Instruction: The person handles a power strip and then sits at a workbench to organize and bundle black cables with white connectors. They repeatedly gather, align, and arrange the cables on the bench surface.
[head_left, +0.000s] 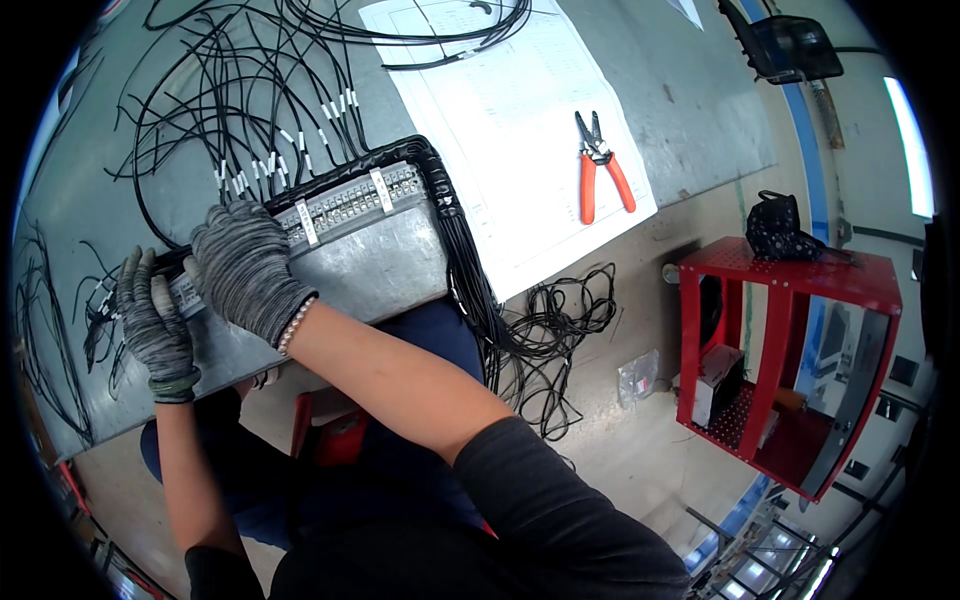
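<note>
A wire harness of black cables wraps round a metal panel at the table's near edge. Along the panel runs a terminal strip with two white clips across it. My right hand, in a grey striped knit glove, is bent over the strip's left part, its fingers closed at the cable bundle along the far edge. Its fingertips are partly hidden. To its left, my left hand, gloved alike, lies with fingers stretched out beside the panel's left end. White-labelled wires fan out beyond my right hand.
Red-handled wire strippers lie on a large paper sheet to the right. More black cable hangs in a tangle past the table edge. A red metal cart bearing a dark bag stands at the right.
</note>
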